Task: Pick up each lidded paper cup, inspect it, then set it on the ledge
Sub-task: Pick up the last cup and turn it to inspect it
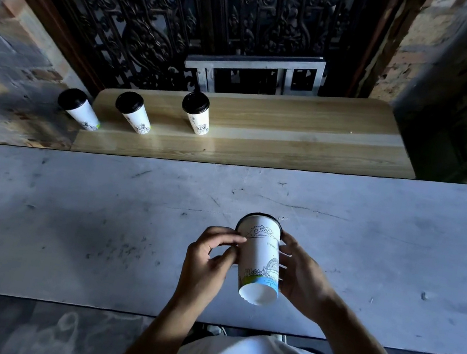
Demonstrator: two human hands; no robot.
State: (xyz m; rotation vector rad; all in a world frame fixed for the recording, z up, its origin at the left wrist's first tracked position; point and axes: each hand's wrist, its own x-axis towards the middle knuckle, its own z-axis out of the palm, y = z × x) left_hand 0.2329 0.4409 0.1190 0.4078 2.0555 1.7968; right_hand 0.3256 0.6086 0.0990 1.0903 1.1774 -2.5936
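Three lidded paper cups stand upright in a row at the left end of the wooden ledge (296, 131): the left cup (80, 110) at the very corner, where it is hard to tell whether it stands on the wood or just off its edge, the middle cup (134, 113) beside it, and the right cup (197, 113) a little further along and nearer the dark iron grille (161, 14). Those three look finished with, so the task seems well advanced. A fourth cup (259, 259) is in the person's hands above the grey table (61, 224), and no other cup waits on the table within view, so this may be the last one. It is tipped over, with its black lid pointing away toward the ledge and its white bottom facing back toward the person, which suits the inspecting step; setting it down is still to come. The left hand (206, 261) is partly closed, with its fingertips and thumb touching the cup's left side near the lid. The right hand (300, 277) curls round the right side and carries more of the cup. There is free room on the ledge to the right of the row.
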